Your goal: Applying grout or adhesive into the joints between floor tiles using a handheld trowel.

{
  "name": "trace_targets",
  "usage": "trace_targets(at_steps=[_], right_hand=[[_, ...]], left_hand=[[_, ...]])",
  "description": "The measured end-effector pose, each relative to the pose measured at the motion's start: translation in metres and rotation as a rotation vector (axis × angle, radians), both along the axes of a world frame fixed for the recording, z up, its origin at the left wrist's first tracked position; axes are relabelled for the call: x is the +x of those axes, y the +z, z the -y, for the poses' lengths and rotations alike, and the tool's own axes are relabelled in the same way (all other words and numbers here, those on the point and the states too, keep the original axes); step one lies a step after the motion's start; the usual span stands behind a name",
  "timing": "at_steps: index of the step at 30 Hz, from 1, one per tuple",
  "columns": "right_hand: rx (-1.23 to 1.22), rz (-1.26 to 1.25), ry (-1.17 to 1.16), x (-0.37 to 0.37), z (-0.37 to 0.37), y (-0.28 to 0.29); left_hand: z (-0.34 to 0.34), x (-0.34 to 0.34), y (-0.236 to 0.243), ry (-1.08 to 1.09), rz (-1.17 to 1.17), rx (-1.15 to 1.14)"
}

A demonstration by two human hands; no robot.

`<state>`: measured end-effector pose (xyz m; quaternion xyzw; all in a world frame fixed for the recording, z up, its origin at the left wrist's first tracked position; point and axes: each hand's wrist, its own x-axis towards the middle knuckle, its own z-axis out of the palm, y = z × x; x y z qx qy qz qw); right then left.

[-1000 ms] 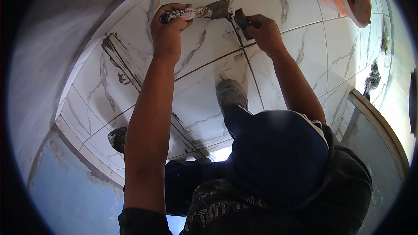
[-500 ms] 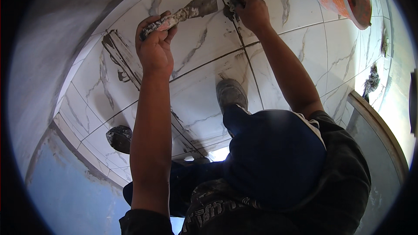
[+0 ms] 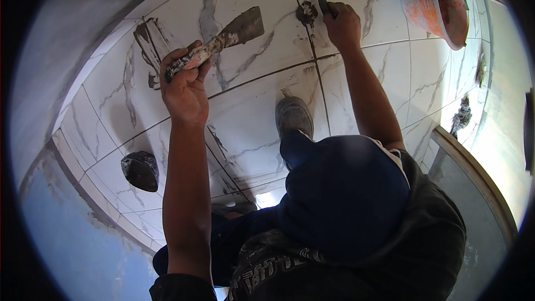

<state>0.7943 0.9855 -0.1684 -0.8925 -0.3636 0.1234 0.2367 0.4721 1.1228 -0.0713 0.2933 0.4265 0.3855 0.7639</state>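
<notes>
My left hand (image 3: 186, 97) is closed around the crusted handle of a putty knife (image 3: 246, 25), whose broad, dirty blade points up and right, above the white marbled floor tiles (image 3: 251, 103). Farther off, my right hand (image 3: 344, 28) grips a small dark flat piece (image 3: 323, 3); its exact kind is unclear. Just left of that piece, a lump of dark grout (image 3: 306, 14) sits on a tile joint. Grey-black smears (image 3: 151, 50) streak the tiles beyond my left hand.
An orange, white-smeared bucket (image 3: 421, 3) stands at the far right. A dark rounded thing (image 3: 139, 171) with whitish smears lies left of my left forearm. A dark boot (image 3: 293, 116) rests mid-floor. At right are a dark shaggy clump (image 3: 461, 117) and a wooden-edged panel (image 3: 473, 167).
My right hand has shifted right, leaving the grout lump more exposed on the joint. My left hand has moved left and closer with the putty knife. The whole view has shifted slightly.
</notes>
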Motion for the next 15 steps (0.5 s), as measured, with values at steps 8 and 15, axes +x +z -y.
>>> trace_targets(at_steps=[8,15], right_hand=[[-0.054,0.063,0.049,-0.046,-0.007,0.000],[0.029,0.111,0.149,-0.057,0.000,0.014]], left_hand=[[0.012,-0.070,0.005,0.114,-0.064,-0.040],[0.023,-0.118,0.020,0.129,-0.118,-0.016]])
